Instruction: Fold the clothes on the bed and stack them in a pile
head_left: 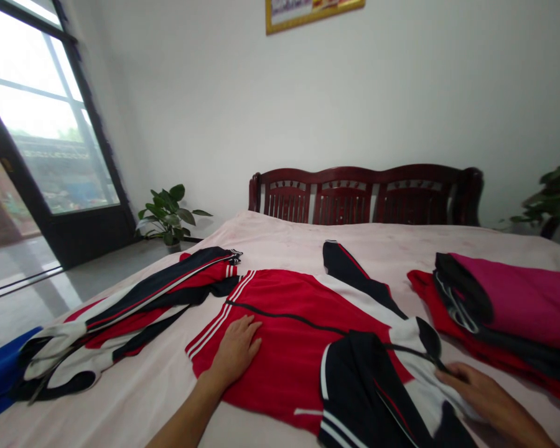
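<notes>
A red, white and navy zip-up track jacket [289, 336] lies front side up on the pale pink bed cover, its striped hem to the left and its collar to the right. My left hand [236, 348] rests flat on the red front near the hem, fingers stretched out. At the right, my right hand [471, 386] pinches the jacket's dark collar by the zip end. The near navy sleeve is folded over the red body; the far sleeve [354, 270] stretches away toward the headboard.
A similar jacket [154, 311] lies loosely at the left, beside blue cloth [2, 373]. Folded clothes, magenta on top [527, 298], are stacked at the right. Beyond the bed cover [280, 233] stands a dark red wooden headboard [340, 196]. Potted plants [168, 214] flank the bed.
</notes>
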A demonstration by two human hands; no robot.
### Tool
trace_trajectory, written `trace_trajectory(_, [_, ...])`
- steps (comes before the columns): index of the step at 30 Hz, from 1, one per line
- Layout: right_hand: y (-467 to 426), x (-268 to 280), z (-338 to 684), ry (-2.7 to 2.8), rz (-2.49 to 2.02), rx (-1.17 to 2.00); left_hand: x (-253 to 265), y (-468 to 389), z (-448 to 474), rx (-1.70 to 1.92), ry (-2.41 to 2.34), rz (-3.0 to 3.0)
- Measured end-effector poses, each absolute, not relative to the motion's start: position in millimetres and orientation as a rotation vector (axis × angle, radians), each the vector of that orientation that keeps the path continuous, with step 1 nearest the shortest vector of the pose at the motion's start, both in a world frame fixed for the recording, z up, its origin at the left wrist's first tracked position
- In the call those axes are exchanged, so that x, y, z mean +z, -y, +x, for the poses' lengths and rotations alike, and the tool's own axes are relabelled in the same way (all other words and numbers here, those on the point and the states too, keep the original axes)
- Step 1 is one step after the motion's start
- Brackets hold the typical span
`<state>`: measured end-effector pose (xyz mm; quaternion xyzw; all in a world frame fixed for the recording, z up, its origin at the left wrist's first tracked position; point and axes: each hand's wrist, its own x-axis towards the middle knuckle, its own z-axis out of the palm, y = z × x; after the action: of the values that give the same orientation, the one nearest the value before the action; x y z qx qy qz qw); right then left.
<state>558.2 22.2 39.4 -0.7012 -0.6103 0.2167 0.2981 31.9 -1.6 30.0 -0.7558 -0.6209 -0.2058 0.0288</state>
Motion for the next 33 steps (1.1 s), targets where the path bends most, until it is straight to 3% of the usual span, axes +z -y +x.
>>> trace_trajectory(7, [-9.7,73.5,528.7,1.171,-1.793,0.992,27.2,-0.1,29.8,-0.655,1.872,-2.33])
trace_trajectory(12, [-7.4,80.9,517.0,0.908,-1.627,1.008,26.2,-1.9,27.8,-0.611,1.878,-2.339])
trace_trajectory(16, [-17.1,62.0,525.8,0.907,-1.569,0.837,24.1,-3.0,25.8,-0.647,1.833,-2.343])
trace_trajectory(22, [-19.1,45.5,548.2,1.309,-2.051,0.213,21.2,-3.5,23.9,-0.652,1.799,-2.331])
trace_trajectory(27, [-11.9,54.1,541.6,1.608,-2.141,-0.198,22.6,-2.8,26.5,-0.717,1.823,-2.343])
trace_trajectory(29, [-11.9,60.1,533.2,1.648,-2.134,-0.209,26.7,-2.9,26.7,-0.806,1.876,-2.373])
trace_trajectory(33, [-17.6,65.0,520.1,1.697,-2.184,0.074,46.0,-8.1,13.1,-1.197,2.11,-2.243])
